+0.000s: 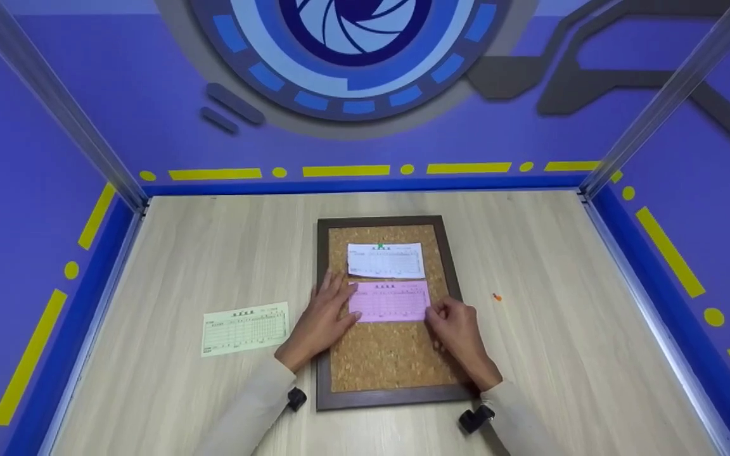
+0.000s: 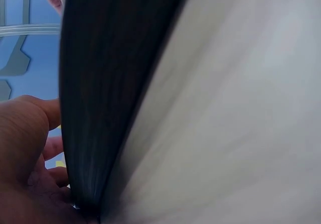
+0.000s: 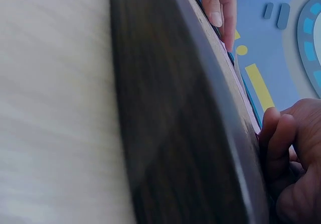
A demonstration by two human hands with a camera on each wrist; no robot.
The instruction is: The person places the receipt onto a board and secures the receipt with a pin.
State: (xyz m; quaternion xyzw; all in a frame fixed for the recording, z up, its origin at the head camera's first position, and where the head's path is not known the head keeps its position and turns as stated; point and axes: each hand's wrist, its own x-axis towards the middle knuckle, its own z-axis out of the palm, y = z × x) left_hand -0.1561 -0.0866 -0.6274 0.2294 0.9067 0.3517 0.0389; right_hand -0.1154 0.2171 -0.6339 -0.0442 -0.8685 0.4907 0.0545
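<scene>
A pink printed slip [image 1: 388, 301] lies on a cork board [image 1: 377, 364] with a dark wooden frame. My left hand [image 1: 324, 316] rests on the board's left side with fingers extended, its thumb and fingertips touching the slip's left edge. Curled fingers of my right hand [image 1: 457, 329] pinch the slip's lower right edge. Above it, a white printed slip [image 1: 385, 261] bears a small green pin [image 1: 380, 245] at its top edge. In the right wrist view, the frame [image 3: 170, 113] hides part of the slip, and the right hand's [image 3: 301, 153] fingers bend inward.
A pale green printed slip [image 1: 244, 329] lies on the wood-patterned table [image 1: 549, 367] left of the board. A small orange thing [image 1: 497, 296], too small to make out, lies to the right. Blue panels [image 1: 365, 152] enclose the back and sides.
</scene>
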